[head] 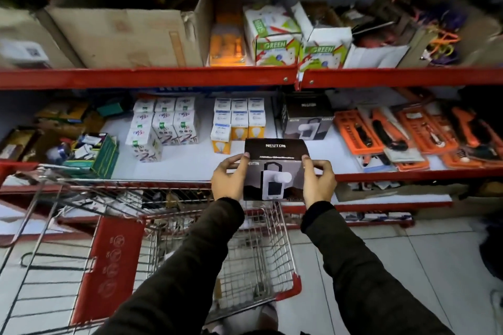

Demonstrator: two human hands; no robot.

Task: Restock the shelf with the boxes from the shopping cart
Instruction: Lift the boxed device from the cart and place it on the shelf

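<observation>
A black and grey Neuton box [275, 171] is held in the air at the front edge of the middle shelf [190, 160]. My left hand [230, 181] grips its left side and my right hand [318, 182] grips its right side. Behind it, further back on the shelf, a stack of matching Neuton boxes [307, 117] stands. The wire shopping cart [253, 261] sits below my arms; its basket bottom shows through the mesh, and I cannot tell what lies in it.
White bulb boxes [163, 125] and yellow-white bulb boxes [238, 122] stand left of the Neuton stack. Orange tool packs [408, 133] lie to the right. The upper shelf's red rail [190, 77] runs above, carrying cardboard cartons [122, 35] and Green boxes [275, 43].
</observation>
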